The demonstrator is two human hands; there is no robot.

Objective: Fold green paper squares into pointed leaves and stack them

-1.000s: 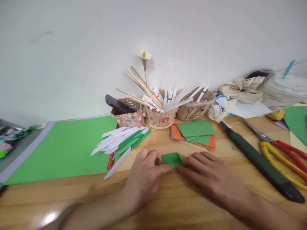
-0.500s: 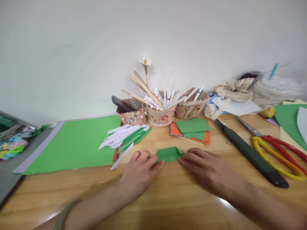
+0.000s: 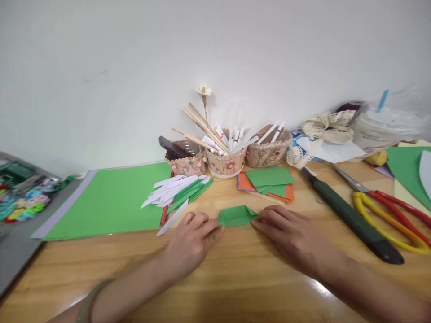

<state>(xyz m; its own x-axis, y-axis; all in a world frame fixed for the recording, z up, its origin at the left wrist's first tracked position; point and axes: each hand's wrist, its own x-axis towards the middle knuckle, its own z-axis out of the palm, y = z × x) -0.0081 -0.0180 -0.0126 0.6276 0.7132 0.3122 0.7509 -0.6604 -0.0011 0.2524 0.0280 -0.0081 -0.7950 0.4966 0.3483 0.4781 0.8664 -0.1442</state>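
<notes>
A small piece of green paper lies on the wooden table between my two hands, with a folded corner showing at its right side. My left hand pinches its left end, fingers closed over the edge. On the other side, my right hand has its thumb and fingers closed on the right end. The parts of the paper under my fingertips are hidden. Just behind it rests a stack of green and orange paper pieces. Left of that lies a pile of white and green paper strips.
Three decorated holders with sticks and markers stand against the wall. Large green sheets lie at left. To the right are a dark green-handled tool, scissors, lace ribbon and a lidded plastic cup.
My left hand has shifted slightly left along the paper's end, so a little more green shows. My right hand stays nearly still. The view has moved slightly.
</notes>
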